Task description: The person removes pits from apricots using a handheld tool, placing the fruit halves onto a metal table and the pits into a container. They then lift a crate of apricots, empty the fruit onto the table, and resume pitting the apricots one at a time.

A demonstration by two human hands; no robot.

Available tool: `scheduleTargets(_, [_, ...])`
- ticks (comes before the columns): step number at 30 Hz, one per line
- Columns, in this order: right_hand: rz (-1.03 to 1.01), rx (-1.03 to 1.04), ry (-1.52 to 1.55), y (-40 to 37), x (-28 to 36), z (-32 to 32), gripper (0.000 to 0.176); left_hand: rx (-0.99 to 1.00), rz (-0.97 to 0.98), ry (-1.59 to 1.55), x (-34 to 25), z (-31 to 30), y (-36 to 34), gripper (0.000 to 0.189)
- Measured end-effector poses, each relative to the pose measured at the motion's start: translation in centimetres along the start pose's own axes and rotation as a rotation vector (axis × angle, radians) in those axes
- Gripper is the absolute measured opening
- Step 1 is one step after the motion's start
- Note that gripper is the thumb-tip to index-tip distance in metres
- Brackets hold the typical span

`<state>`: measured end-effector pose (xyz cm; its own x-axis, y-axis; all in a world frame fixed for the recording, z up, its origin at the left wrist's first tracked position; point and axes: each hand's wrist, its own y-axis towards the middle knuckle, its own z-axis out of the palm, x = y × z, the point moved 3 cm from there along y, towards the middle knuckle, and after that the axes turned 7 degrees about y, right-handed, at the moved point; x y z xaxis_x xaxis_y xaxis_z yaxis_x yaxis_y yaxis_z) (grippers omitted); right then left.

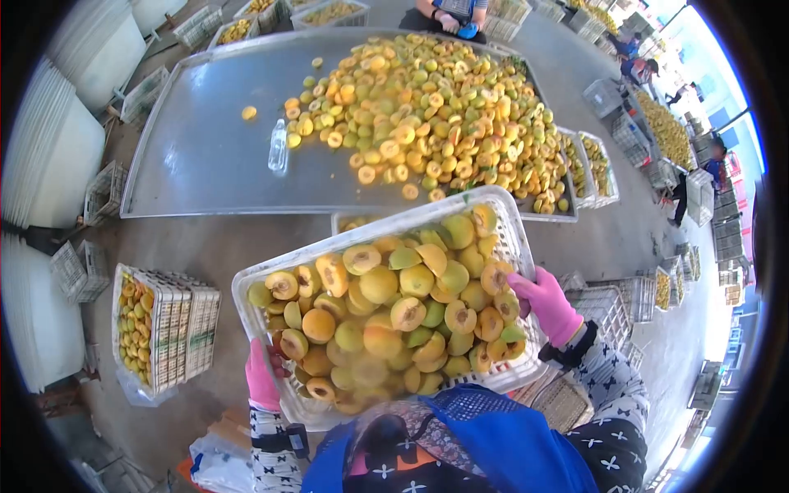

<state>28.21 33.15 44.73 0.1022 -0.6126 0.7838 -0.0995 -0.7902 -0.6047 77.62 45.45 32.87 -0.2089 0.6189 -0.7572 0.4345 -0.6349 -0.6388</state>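
A white plastic crate (246, 287) full of halved and whole yellow-green fruit (378, 283) is held in front of my body, tilted, its right end farther away. My left hand (263, 376), in a pink glove, grips the crate's left side near the lower corner. On the right side, my right hand (546, 307), also pink-gloved, is closed round the rim. Beyond the crate stands a metal table (214, 156) with a large heap of halved fruit (444, 115). A clear bottle (279, 148) is on the table, left of the heap.
Fruit-filled crates stand at the lower left (168, 329) and at the table's right end (604, 172). A person (448, 18) is across the table, and more people are at the far right. Stacked crates (600, 308) stand to my right. A plastic bag (222, 460) lies low left.
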Motion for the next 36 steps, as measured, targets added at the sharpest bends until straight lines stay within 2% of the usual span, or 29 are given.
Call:
scheduleTargets(3, [-0.024, -0.057, 0.039, -0.6, 1.2, -1.8, 0.033, 0.055, 0.007, -0.001, -2.6, 3.1, 1.5, 0.051])
scheduleTargets(7, [-0.017, -0.117, 0.08, 0.2, -0.7, -2.8, 0.032, 0.126, -0.05, 0.026, -3.0, 5.0, 4.9, 0.051])
scheduleTargets(10, [0.019, -0.162, 0.124, 2.2, -0.6, -6.0, 0.033, 0.129, -0.055, 0.092, -5.7, 9.2, 5.4, 0.049])
scheduleTargets(12, [0.073, -0.159, 0.163, 5.1, -1.5, -7.7, 0.032, 0.143, -0.034, 0.126, -6.1, 12.2, 7.5, 0.049])
scheduleTargets(17, [0.179, -0.201, 0.281, 13.3, -2.4, -15.8, 0.028, 0.266, -0.173, 0.013, -8.2, 22.0, 10.9, 0.04])
scheduleTargets(20, [0.209, -0.196, 0.287, 17.7, -3.2, -20.6, 0.025, 0.299, -0.047, 0.221, -10.1, 28.4, 12.5, 0.039])
scheduleTargets(25, [0.274, -0.266, 0.258, 26.2, -7.0, -26.4, 0.019, 0.323, -0.095, 0.366, -9.6, 38.2, 16.8, 0.035])
scheduleTargets(28, [0.305, -0.26, 0.211, 29.1, -11.1, -28.9, 0.028, 0.306, -0.053, 0.371, -10.6, 40.5, 17.6, 0.034])
scheduleTargets(30, [0.298, -0.216, 0.226, 29.6, -8.0, -28.4, 0.027, 0.317, -0.049, 0.389, -12.4, 43.0, 18.1, 0.034])
scheduleTargets(31, [0.348, -0.195, 0.245, 29.9, -7.4, -29.1, 0.028, 0.323, -0.103, 0.316, -12.6, 43.4, 18.7, 0.036])
scheduleTargets(32, [0.375, -0.16, 0.27, 30.6, -7.0, -29.2, 0.029, 0.333, -0.078, 0.35, -12.9, 43.6, 18.8, 0.037])
scheduleTargets(34, [0.384, 0.023, 0.619, 31.1, -7.4, -29.2, 0.033, 0.35, -0.014, 0.408, -13.1, 43.2, 19.1, 0.038])
scheduleTargets(35, [0.379, 0.107, 0.787, 30.9, -7.6, -30.0, 0.035, 0.378, -0.075, 0.386, -13.0, 42.8, 19.3, 0.042])
scheduleTargets(36, [0.25, 0.029, 0.768, 30.6, -8.3, -31.2, 0.037, 0.447, -0.128, 0.241, -12.9, 42.2, 19.8, 0.043])
